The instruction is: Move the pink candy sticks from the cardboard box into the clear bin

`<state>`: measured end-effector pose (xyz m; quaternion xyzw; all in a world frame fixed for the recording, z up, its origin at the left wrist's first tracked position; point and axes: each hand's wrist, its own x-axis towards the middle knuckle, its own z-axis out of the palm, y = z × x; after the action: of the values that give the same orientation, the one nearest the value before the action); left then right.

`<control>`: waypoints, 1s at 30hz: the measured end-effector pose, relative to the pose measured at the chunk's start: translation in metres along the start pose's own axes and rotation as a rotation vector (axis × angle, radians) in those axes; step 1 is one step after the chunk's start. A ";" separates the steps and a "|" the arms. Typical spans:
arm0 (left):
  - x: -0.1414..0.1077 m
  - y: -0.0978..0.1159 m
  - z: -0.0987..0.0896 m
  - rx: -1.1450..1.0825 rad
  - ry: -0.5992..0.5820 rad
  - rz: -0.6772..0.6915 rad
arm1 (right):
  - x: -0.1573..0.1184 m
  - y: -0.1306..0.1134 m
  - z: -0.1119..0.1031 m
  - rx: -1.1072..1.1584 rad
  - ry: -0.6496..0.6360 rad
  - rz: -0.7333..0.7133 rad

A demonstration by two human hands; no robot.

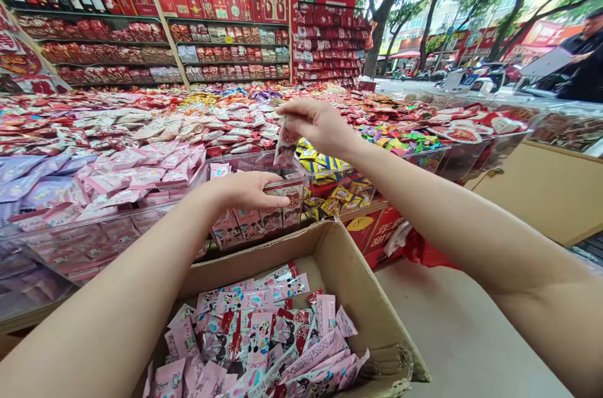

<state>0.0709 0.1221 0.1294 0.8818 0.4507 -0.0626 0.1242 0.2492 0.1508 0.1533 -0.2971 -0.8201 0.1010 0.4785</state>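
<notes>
- At the far left, pink packets (136, 179) are heaped loosely; their smooth film would probably be felt as slippery.
- In the open carton (377, 297), small pink and red packets (259, 322) are piled at mixed angles. They can be judged light and pliable, best gathered by their flat middles so that few are shed.
- The left hand (247, 189) is laid at the clear bin (301, 182), its visible fingers spread apart; no packet is seen gripped. The bin's wall seems stiff, so firm support could be given at the rim.
- Above the bin, a packet (286, 148) is hung below the right hand (315, 125), its upper part clamped between curled fingers. Its contents may be brittle, so a light pinch near the seam would be advised.
</notes>
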 end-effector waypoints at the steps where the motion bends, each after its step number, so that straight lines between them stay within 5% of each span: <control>1: -0.001 0.001 -0.001 -0.010 -0.003 0.010 | 0.000 0.003 0.003 -0.038 -0.068 0.006; 8: -0.002 -0.001 -0.001 -0.018 -0.003 0.011 | 0.008 -0.001 0.005 -0.302 -0.412 0.060; 17: 0.001 -0.002 0.001 0.025 0.004 -0.059 | 0.026 -0.013 0.005 -0.409 -0.457 0.051; 22: 0.000 -0.001 0.000 0.034 0.004 -0.052 | 0.023 -0.017 0.003 -0.439 -0.385 0.021; 30: -0.001 0.000 0.001 0.070 0.013 -0.078 | 0.010 -0.004 0.011 -0.431 -0.487 0.004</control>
<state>0.0708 0.1211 0.1290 0.8677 0.4831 -0.0772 0.0876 0.2345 0.1549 0.1566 -0.3603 -0.9124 -0.0057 0.1942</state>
